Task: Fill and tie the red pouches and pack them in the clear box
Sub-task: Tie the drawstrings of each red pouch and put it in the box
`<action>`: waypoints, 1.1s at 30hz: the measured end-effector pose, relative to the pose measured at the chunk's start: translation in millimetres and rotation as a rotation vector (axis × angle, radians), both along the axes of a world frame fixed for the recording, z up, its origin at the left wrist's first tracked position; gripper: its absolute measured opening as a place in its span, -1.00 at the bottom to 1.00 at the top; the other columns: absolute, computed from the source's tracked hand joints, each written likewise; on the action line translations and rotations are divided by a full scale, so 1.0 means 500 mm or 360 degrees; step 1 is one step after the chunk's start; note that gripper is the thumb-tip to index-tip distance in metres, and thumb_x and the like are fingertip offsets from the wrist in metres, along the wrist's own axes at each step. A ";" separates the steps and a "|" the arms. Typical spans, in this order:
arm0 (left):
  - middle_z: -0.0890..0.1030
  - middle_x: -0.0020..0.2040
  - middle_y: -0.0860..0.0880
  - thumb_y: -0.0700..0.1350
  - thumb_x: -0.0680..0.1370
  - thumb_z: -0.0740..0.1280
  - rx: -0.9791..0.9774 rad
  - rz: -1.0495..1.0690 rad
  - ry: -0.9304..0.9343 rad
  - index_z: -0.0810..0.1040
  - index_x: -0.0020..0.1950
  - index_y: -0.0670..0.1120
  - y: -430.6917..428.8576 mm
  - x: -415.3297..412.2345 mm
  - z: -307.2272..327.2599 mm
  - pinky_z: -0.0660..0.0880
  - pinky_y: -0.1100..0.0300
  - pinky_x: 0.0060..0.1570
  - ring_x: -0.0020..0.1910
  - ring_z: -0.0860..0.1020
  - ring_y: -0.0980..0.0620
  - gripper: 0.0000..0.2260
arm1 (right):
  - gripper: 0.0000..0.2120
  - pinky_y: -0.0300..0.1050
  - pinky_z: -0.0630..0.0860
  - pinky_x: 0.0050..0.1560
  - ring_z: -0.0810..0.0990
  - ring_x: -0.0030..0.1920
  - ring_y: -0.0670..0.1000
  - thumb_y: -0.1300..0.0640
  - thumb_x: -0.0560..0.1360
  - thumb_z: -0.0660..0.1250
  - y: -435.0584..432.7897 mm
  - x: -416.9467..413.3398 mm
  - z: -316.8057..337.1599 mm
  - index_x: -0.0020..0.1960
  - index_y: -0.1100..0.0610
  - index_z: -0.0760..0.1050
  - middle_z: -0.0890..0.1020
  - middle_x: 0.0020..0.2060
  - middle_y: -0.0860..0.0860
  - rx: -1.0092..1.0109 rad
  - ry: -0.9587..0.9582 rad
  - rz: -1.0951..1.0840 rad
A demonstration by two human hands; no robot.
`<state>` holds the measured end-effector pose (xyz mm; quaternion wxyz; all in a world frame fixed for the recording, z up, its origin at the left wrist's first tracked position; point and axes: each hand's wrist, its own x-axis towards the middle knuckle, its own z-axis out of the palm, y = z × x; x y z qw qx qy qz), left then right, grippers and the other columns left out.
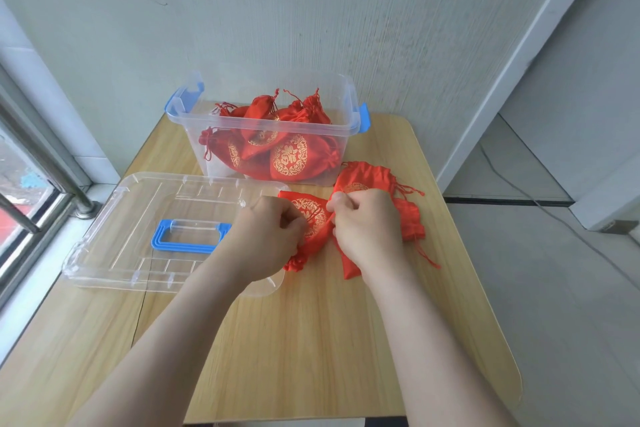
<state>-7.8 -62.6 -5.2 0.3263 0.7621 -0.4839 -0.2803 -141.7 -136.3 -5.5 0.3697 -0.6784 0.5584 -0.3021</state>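
Note:
A red pouch with a gold round pattern lies on the wooden table between my hands. My left hand grips its left side, fingers curled over the gathered neck. My right hand pinches the pouch's right edge with thumb and fingers. Under my right hand lies another red pouch, partly hidden. A third red pouch lies just behind my right hand. The clear box with blue latches stands at the table's back and holds several tied red pouches.
The box's clear lid with a blue handle lies flat to the left, under my left wrist. A window and sill run along the left. The wall stands right behind the box. The table's right edge drops to the floor.

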 end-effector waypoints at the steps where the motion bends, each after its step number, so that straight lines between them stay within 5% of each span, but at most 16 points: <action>1: 0.71 -0.32 -0.05 -0.16 0.64 0.34 -0.0006 0.0027 0.0021 0.64 -0.14 -0.13 0.000 0.001 0.000 0.68 0.00 -0.13 -0.32 0.69 -0.03 -0.82 | -0.62 0.20 0.65 -0.10 0.68 -0.25 0.23 0.03 0.67 0.31 -0.002 -0.003 0.001 -0.16 0.27 0.66 0.68 -0.34 0.15 -0.0036 -0.0008 -0.0003; 5: 0.71 -0.31 -0.09 -0.17 0.65 0.35 -0.0016 0.0071 0.0135 0.67 -0.12 -0.17 0.004 0.004 0.007 0.69 0.05 -0.18 -0.35 0.69 -0.03 -0.82 | -0.61 0.20 0.68 -0.19 0.67 -0.30 0.24 -0.06 0.62 0.39 -0.003 -0.014 0.015 -0.17 0.25 0.67 0.67 -0.34 0.18 -0.0005 -0.0121 0.0130; 9: 0.72 -0.28 -0.12 -0.18 0.65 0.38 -0.0050 0.0033 0.0324 0.70 -0.08 -0.19 0.008 0.004 0.023 0.57 0.27 -0.34 -0.39 0.64 0.06 -0.83 | -0.79 -0.17 0.59 -0.30 0.62 -0.37 -0.10 0.07 0.67 0.39 0.001 -0.022 0.040 -0.05 0.16 0.71 0.71 -0.30 0.00 0.0190 -0.0312 0.0407; 12: 0.72 -0.28 -0.11 -0.16 0.65 0.39 -0.0037 -0.0013 0.0419 0.72 -0.08 -0.21 0.009 0.003 0.032 0.58 0.27 -0.31 -0.37 0.63 0.06 -0.81 | -0.81 -0.23 0.51 -0.22 0.58 -0.38 -0.23 0.07 0.67 0.39 -0.004 -0.020 0.031 -0.04 0.09 0.73 0.75 -0.26 -0.06 0.0121 -0.0271 0.0459; 18: 0.69 -0.27 -0.17 -0.17 0.61 0.42 0.0011 -0.0161 0.0561 0.70 -0.07 -0.28 0.013 0.005 0.042 0.60 0.22 -0.23 -0.33 0.63 0.01 -0.82 | -0.85 -0.27 0.56 -0.12 0.70 -0.21 -0.19 0.04 0.66 0.41 -0.004 -0.024 0.038 0.01 0.06 0.73 0.76 -0.23 -0.07 0.0187 -0.0377 0.0449; 22: 0.70 -0.24 -0.20 -0.09 0.65 0.43 -0.0026 -0.0152 0.0547 0.70 -0.11 -0.26 0.013 0.012 0.035 0.59 0.20 -0.23 -0.34 0.62 0.00 -0.74 | -0.77 -0.28 0.51 -0.11 0.71 -0.12 -0.23 0.12 0.64 0.43 -0.002 -0.021 0.045 0.29 -0.01 0.60 0.78 -0.16 -0.11 0.0252 -0.0514 0.0363; 26: 0.69 -0.24 -0.21 -0.10 0.67 0.40 -0.0054 -0.0031 0.0651 0.71 -0.08 -0.28 0.011 0.019 0.028 0.61 0.09 -0.16 -0.31 0.60 -0.04 -0.73 | -0.68 -0.24 0.49 -0.11 0.60 -0.25 -0.26 0.31 0.47 0.41 -0.001 -0.021 0.045 0.06 -0.08 0.61 0.75 -0.16 -0.13 -0.0024 -0.0284 0.0395; 29: 0.66 -0.26 -0.18 -0.09 0.69 0.38 -0.0045 0.0020 0.0741 0.73 -0.04 -0.26 0.009 0.023 0.025 0.58 0.03 -0.11 -0.29 0.56 -0.06 -0.73 | -0.72 -0.40 0.42 -0.12 0.56 -0.14 -0.31 0.19 0.38 0.54 0.006 -0.023 0.052 0.00 -0.11 0.63 0.69 -0.13 -0.18 -0.0266 0.0070 0.0576; 33: 0.64 -0.22 -0.20 -0.06 0.66 0.42 -0.0012 0.0049 0.0856 0.76 -0.02 -0.21 0.009 0.026 0.027 0.56 0.07 -0.10 -0.26 0.54 -0.06 -0.76 | -0.73 -0.17 0.54 0.09 0.60 0.00 -0.16 0.01 0.37 0.60 0.012 -0.023 0.045 0.04 -0.13 0.66 0.67 -0.15 -0.21 -0.0489 0.0232 0.0640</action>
